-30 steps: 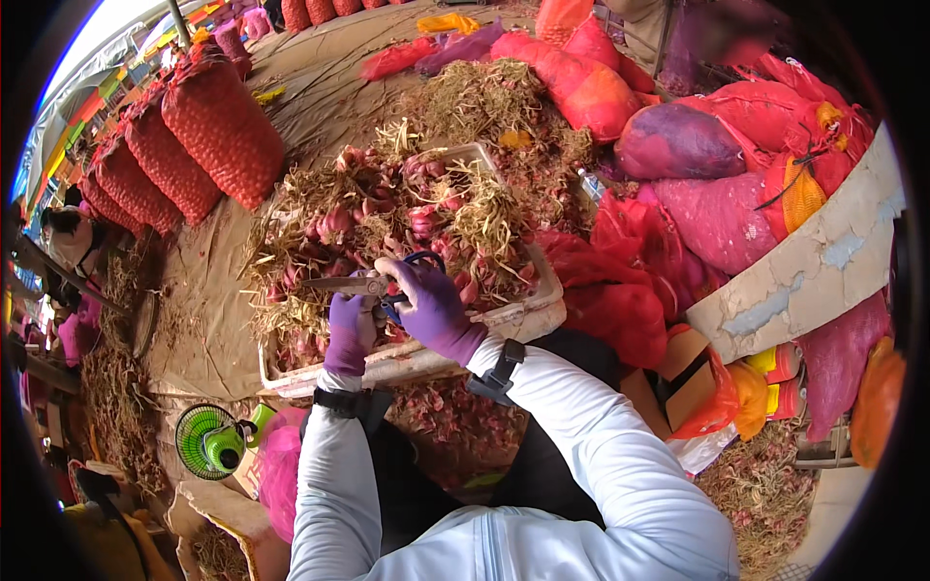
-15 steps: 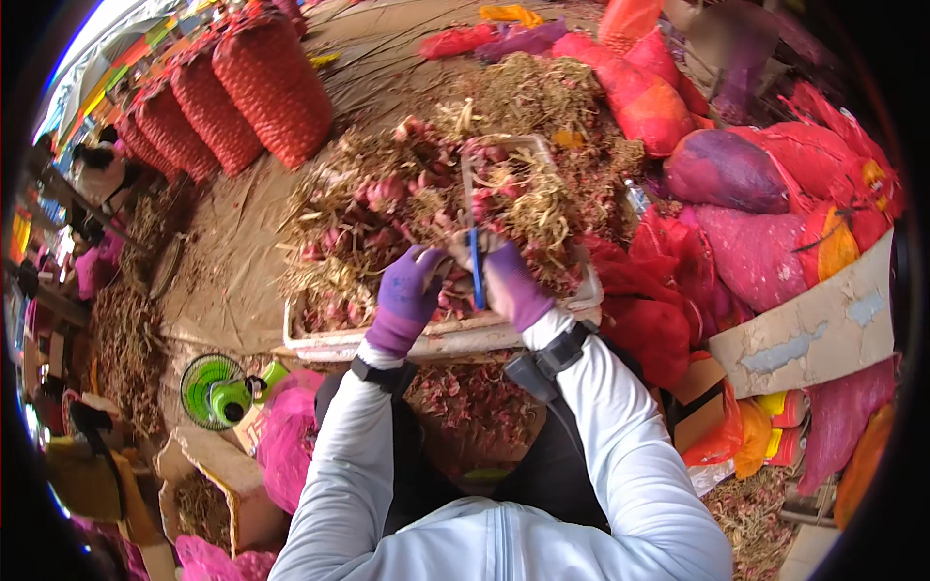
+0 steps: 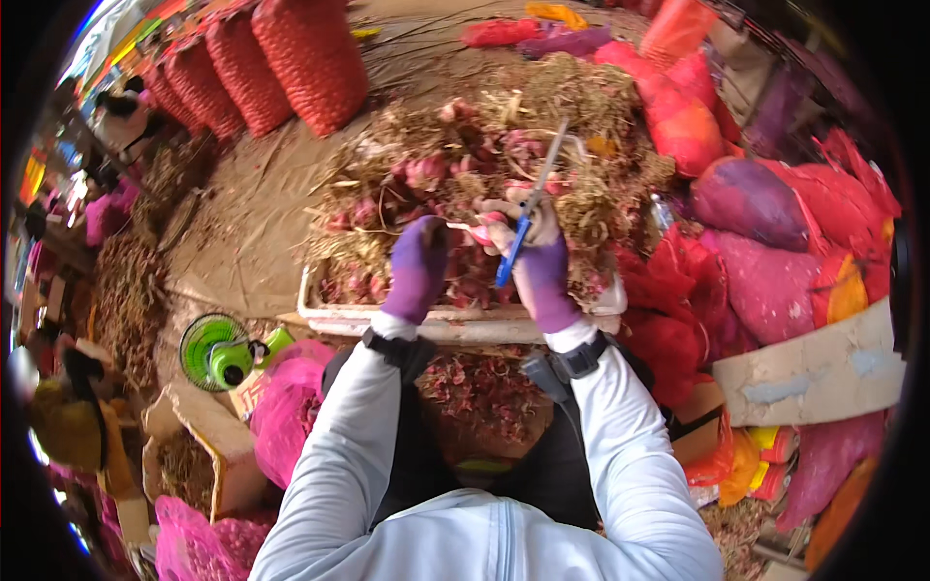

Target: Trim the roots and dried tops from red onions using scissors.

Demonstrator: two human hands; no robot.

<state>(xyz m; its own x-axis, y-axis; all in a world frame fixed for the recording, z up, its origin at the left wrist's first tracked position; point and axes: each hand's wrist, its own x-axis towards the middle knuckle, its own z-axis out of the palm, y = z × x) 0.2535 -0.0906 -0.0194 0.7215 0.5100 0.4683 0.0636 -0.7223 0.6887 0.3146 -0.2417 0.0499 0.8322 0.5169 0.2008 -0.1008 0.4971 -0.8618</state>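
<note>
My left hand [image 3: 420, 266], in a purple glove, is closed in a pinch at the pale stalk of a shallot [image 3: 484, 233]. The pink bulb lies against the fingers of my right hand [image 3: 538, 257], gloved in purple with paler fingers. That hand is closed round the blue handle of a long, thin-bladed cutter [image 3: 524, 228], its blade pointing up and away to the right. Whether it is a knife or scissors I cannot tell. Both hands are over a pale, shallow tray [image 3: 436, 327] heaped with shallots [image 3: 423, 172] and dry stalks [image 3: 581, 208].
Tall red net sacks [image 3: 310, 68] stand at the far left. Red and pink bags [image 3: 765, 281] pile up on the right beside a bent board [image 3: 814, 373]. A green fan [image 3: 215, 353], a torn carton [image 3: 228, 450] and a pink net bag [image 3: 291, 416] sit at left. Loose skins [image 3: 480, 392] lie between my legs.
The view has shifted, with the scene sitting further right. My hands have drawn slightly apart, the blade has tilted to the right, and a pink shallot now shows between them.
</note>
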